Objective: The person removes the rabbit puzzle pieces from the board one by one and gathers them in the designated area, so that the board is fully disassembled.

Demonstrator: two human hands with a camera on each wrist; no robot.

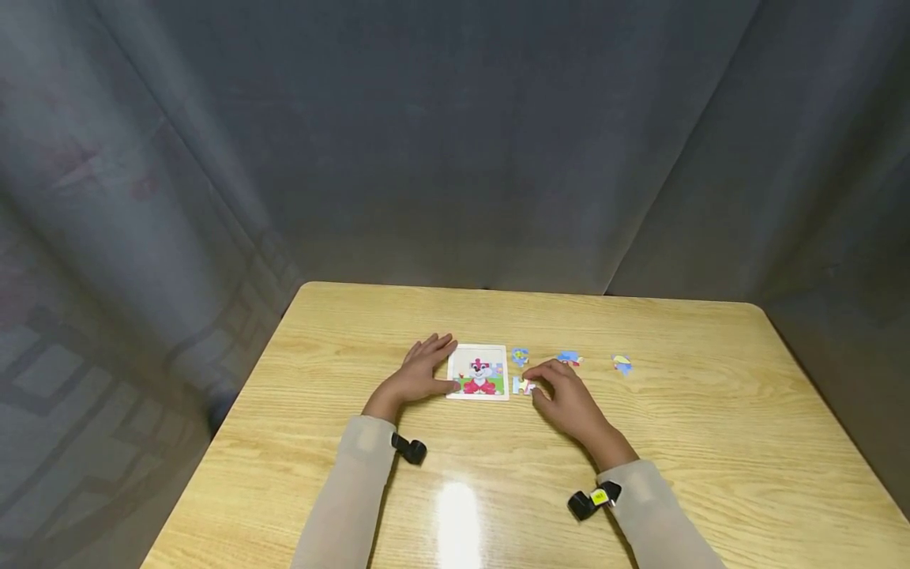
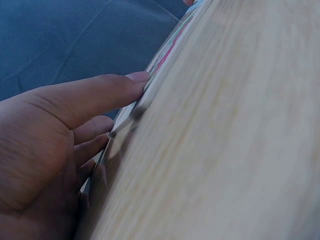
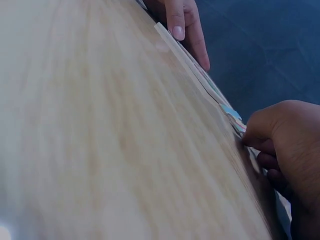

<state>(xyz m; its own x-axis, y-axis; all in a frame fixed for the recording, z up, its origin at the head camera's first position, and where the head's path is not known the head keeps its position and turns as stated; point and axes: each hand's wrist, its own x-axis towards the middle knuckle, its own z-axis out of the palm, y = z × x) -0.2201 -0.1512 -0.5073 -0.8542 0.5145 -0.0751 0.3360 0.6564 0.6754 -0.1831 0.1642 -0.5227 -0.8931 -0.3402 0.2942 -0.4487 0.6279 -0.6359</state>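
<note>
Left hand point(image 1: 419, 373), fingers flat and straight, braces the left edge of the thin square puzzle board point(image 1: 479, 371) on glossy woodgrain table point(image 1: 697, 411); right hand point(image 1: 569, 399) pinches a pale knobbed puzzle piece point(image 1: 523, 386) just right of the board.

left hand point(image 2: 45, 155) — thumb touching puzzle board point(image 2: 150, 85) edge

A curtained-off recording booth: grey drapes point(image 1: 498, 142) close in a lone wooden table point(image 1: 711, 442) on all sides.
</note>
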